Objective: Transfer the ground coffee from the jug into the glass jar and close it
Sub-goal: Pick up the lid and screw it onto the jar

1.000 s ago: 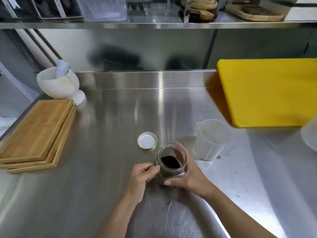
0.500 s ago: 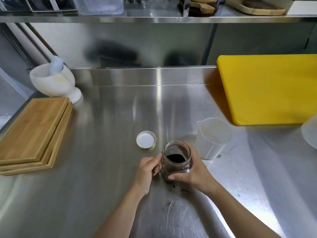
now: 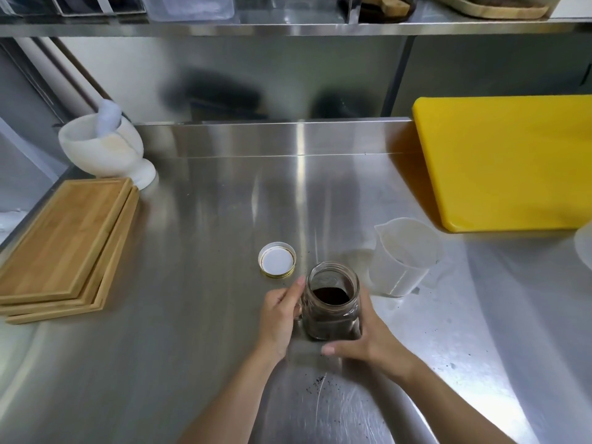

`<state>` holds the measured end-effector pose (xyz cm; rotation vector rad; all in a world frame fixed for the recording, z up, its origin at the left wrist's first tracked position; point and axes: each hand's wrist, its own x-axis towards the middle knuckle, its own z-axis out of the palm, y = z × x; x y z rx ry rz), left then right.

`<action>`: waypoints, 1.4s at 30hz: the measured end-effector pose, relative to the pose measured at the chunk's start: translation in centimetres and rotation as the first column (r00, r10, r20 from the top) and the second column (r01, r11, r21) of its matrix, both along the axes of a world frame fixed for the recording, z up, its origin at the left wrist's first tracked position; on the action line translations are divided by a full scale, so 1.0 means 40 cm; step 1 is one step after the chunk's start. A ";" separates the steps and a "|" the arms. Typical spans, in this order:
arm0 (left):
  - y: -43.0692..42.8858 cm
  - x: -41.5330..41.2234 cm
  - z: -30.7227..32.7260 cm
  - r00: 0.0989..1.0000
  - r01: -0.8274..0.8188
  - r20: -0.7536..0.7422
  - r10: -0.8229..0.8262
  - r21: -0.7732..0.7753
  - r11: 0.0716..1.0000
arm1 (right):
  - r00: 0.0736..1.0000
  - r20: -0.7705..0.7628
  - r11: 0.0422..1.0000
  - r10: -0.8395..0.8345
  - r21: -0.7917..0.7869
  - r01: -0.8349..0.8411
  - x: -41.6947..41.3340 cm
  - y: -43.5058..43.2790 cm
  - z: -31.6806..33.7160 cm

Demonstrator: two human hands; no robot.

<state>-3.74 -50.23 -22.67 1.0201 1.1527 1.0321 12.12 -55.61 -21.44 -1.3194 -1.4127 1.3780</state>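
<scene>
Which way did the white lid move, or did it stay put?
No. The lid lies in the same spot, left of the jug, same gap from the wooden boards.

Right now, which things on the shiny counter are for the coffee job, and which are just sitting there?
For the job:
- clear glass jar with dark ground coffee, held between left hand and right hand
- round gold-rimmed lid, lying off the jar
- translucent plastic jug

Just lying about:
- yellow cutting board
- stacked wooden boards
- white stone mortar
</scene>
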 end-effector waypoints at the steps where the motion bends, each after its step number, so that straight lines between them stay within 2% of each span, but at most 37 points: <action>1: 0.002 -0.001 -0.002 1.000 -0.006 -0.009 0.006 0.000 1.000 | 1.000 0.003 1.000 0.014 0.005 -0.014 0.000 -0.003 -0.004; 4: 0.003 0.004 0.003 0.999 -0.008 -0.040 0.008 0.004 1.000 | 0.995 -0.026 0.995 -0.101 0.017 0.101 -0.001 0.000 -0.017; 7: 0.001 0.008 0.005 0.999 0.004 -0.045 -0.005 -0.012 1.000 | 0.999 0.010 0.999 -0.050 0.006 0.050 -0.007 0.004 -0.019; 10: 0.003 0.005 0.014 0.999 0.016 -0.044 -0.015 0.024 1.000 | 0.993 -0.030 0.994 -0.111 0.010 0.111 -0.008 0.007 -0.020; 13: 0.011 -0.004 0.018 0.999 -0.039 -0.015 0.041 0.103 0.994 | 0.982 -0.054 0.984 -0.179 0.008 0.180 -0.001 0.008 -0.020; 15: 0.030 -0.017 0.012 0.992 -0.082 -0.080 0.096 0.166 0.983 | 0.985 -0.022 0.985 -0.172 0.024 0.173 0.006 0.003 -0.024; 17: 0.060 -0.033 0.011 0.964 -0.103 -0.214 0.155 0.237 0.966 | 0.986 -0.012 0.986 -0.166 0.004 0.166 0.018 -0.004 -0.032; 20: 0.115 -0.051 0.008 0.842 -0.049 -0.496 0.213 0.323 0.945 | 0.987 0.025 0.987 -0.158 -0.007 0.158 0.032 -0.012 -0.046; 23: 0.166 -0.057 -0.007 0.635 0.115 -0.760 0.136 0.266 0.957 | 0.988 0.074 0.991 -0.132 0.010 0.132 0.034 -0.017 -0.046; 25: 0.188 -0.055 -0.023 0.538 0.189 -0.842 0.033 0.159 0.969 | 0.988 0.080 0.992 -0.129 0.016 0.128 0.031 -0.015 -0.047; 27: 0.200 -0.054 -0.039 0.479 0.245 -0.876 -0.052 0.076 0.967 | 0.990 0.069 0.992 -0.125 0.022 0.124 0.030 -0.010 -0.045; 30: 0.209 -0.054 -0.055 0.423 0.277 -0.904 -0.066 0.059 0.959 | 0.991 0.063 0.993 -0.114 0.024 0.113 0.031 0.004 -0.043; 34: 0.210 -0.055 -0.050 0.419 0.240 -0.908 -0.001 0.110 0.965 | 0.991 0.067 0.993 -0.112 0.039 0.110 0.028 0.021 -0.045; 36: 0.212 -0.057 -0.044 0.456 0.204 -0.889 0.034 0.142 0.969 | 0.993 0.061 0.994 -0.103 0.050 0.100 0.027 0.023 -0.044; 39: 0.218 -0.056 -0.016 0.577 0.128 -0.813 0.079 0.186 0.974 | 0.994 0.054 0.995 -0.091 0.046 0.089 0.027 0.024 -0.044; 42: 0.220 -0.049 0.033 0.772 0.070 -0.633 0.059 0.177 0.982 | 0.997 0.041 0.997 -0.071 0.037 0.069 0.030 0.025 -0.037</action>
